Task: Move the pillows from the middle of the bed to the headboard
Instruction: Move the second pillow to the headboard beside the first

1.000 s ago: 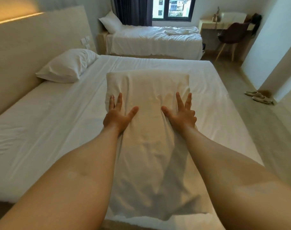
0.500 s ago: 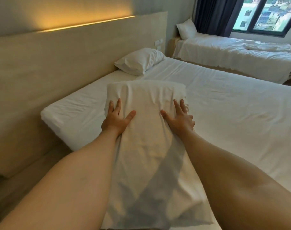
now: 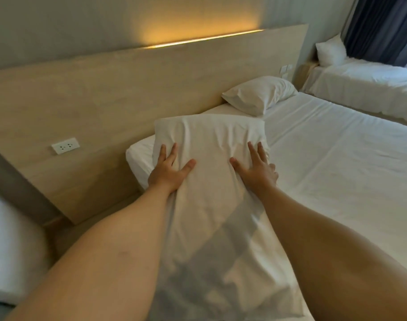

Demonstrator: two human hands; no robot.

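Note:
I hold a long white pillow (image 3: 209,144) out in front of me, one hand on each side. My left hand (image 3: 168,169) presses its left flank and my right hand (image 3: 258,169) its right flank, fingers spread flat on the case. The pillow hangs above the near corner of the white bed (image 3: 336,163), close to the wooden headboard (image 3: 151,89). Its loose lower end drapes down between my forearms. A second white pillow (image 3: 259,95) lies against the headboard further along the bed.
A wall socket (image 3: 65,145) sits on the headboard panel left of the bed. A gap of floor (image 3: 100,218) runs beside the bed. Another bed with a pillow (image 3: 331,50) stands at the back right, by a dark curtain (image 3: 380,28).
I have carried the pillow from the middle of the bed round to the left, toward the headboard end. Both hands keep the same hold on it.

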